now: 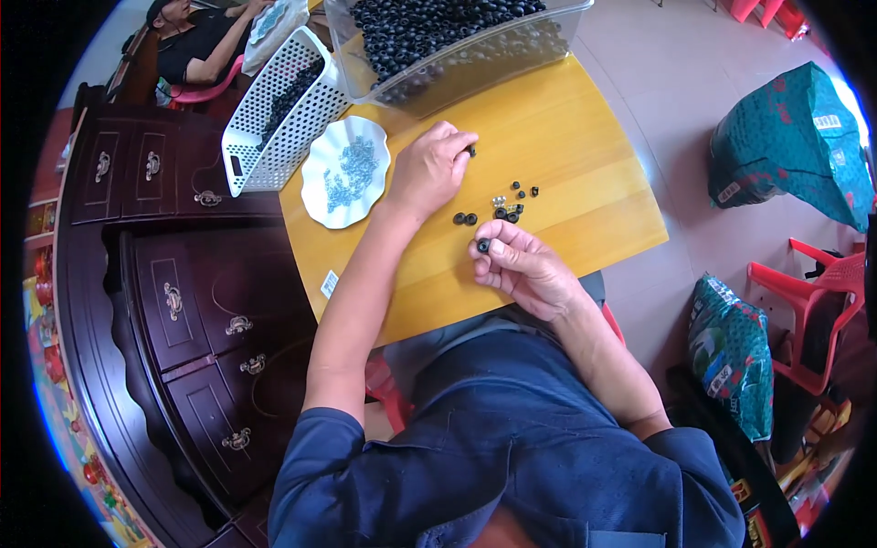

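Note:
My left hand [429,172] is over the wooden table [594,137], its fingers pinched on a small black part [471,151]. Closer to me, my right hand [525,269] grips a round black ring-shaped part [483,246] between thumb and fingers. On the tabletop between the hands lie several loose black ring parts [465,219], some smaller black pieces [522,194] and a few small clear pieces [499,203]. Left of my left hand stands a white scalloped dish [315,173] holding many small clear bluish pieces [352,173].
A clear plastic bin [457,78] full of black parts stands at the table's far edge, beside a white perforated basket [247,137]. Dark wooden drawers [192,274] stand at left. Green sacks [776,137] and a red chair [795,292] are at right. Another person [196,46] sits far left.

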`<state>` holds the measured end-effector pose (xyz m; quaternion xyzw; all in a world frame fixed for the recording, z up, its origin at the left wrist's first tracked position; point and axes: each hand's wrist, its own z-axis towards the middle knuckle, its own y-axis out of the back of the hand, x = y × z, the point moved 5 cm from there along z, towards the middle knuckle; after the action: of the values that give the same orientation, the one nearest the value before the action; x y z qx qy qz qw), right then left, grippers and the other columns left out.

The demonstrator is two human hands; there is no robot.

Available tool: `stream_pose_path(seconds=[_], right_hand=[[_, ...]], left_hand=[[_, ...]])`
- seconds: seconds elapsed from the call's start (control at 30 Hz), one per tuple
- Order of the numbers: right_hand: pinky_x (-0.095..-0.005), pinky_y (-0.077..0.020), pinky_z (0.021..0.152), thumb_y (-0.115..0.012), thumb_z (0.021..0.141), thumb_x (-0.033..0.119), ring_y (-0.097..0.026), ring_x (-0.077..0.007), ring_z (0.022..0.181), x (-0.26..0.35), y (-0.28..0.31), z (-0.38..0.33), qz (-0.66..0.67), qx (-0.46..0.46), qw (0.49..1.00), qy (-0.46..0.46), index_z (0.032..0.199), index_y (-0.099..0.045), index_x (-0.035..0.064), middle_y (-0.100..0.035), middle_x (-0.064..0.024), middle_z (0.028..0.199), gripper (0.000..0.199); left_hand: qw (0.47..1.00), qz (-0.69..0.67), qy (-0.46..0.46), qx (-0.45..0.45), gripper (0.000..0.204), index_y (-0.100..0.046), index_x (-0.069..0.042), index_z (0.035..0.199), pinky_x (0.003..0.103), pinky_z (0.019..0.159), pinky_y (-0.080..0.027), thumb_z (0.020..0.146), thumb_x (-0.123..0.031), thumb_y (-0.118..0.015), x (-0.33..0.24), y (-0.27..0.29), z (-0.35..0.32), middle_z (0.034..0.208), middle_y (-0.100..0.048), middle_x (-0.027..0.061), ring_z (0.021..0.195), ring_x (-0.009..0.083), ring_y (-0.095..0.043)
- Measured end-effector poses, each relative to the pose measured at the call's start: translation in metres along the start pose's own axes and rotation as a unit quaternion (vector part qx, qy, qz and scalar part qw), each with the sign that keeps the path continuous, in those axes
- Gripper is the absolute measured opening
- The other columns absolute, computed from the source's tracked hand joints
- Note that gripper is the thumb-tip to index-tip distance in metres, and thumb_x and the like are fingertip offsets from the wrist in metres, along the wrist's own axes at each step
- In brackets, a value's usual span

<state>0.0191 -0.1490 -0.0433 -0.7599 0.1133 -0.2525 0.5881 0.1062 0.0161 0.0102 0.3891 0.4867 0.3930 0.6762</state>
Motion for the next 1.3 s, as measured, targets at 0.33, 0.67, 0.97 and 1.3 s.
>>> stream_pose_path(seconds=[0.33, 0.67, 0.97, 1.3], right_hand=[[-0.0292, -0.0547, 0.087, -0.066, 0.098, 0.016, -0.065, -0.0143, 0.091, 0.0, -0.003, 0.001, 0.012, 0.01, 1.0, -0.003, 0.118, -0.059, 0.0083, -0.063, -0.0052, 0.107, 0.022], [-0.0325, -0.057, 0.092, -0.069, 0.096, 0.015, -0.068, -0.0137, 0.094, 0.004, 0.005, -0.002, 0.0, 0.004, 1.0, 0.014, 0.119, -0.06, 0.0092, -0.068, -0.006, 0.109, 0.025], [-0.023, -0.0564, 0.08, -0.065, 0.099, 0.019, -0.067, -0.0071, 0.086, -0.019, 0.005, 0.013, 0.0, 0.031, 1.0, 0.0, 0.118, -0.06, 0.0122, -0.067, 0.0019, 0.103, 0.021], [-0.0244, -0.0562, 0.083, -0.065, 0.099, 0.018, -0.066, -0.0071, 0.088, -0.014, 0.009, 0.01, -0.012, 0.041, 0.999, -0.002, 0.125, -0.061, 0.0103, -0.067, 0.0015, 0.105, 0.027]], left_hand=[[0.999, 0.003, -0.036, 0.015, 0.011, -0.071, -0.007, 0.096, 0.041, 0.072, -0.055, 0.085, -0.007, -0.068, -0.016, -0.005, -0.004, 0.091, -0.068, 0.0086, 0.084, 0.0315, -0.067], [0.99, -0.021, -0.119, 0.071, 0.007, -0.068, -0.007, 0.091, 0.041, 0.071, -0.054, 0.083, -0.009, -0.068, -0.036, -0.002, -0.007, 0.089, -0.066, 0.009, 0.084, 0.0309, -0.066], [0.996, -0.068, -0.038, 0.05, 0.007, -0.064, -0.002, 0.091, 0.04, 0.065, -0.051, 0.084, -0.001, -0.063, -0.024, 0.014, -0.018, 0.083, -0.064, 0.0147, 0.073, 0.033, -0.065], [0.982, -0.181, 0.05, -0.013, 0.01, -0.066, 0.004, 0.095, 0.031, 0.062, -0.05, 0.085, 0.003, -0.063, -0.005, 0.016, -0.032, 0.082, -0.066, 0.0118, 0.066, 0.0195, -0.062]])
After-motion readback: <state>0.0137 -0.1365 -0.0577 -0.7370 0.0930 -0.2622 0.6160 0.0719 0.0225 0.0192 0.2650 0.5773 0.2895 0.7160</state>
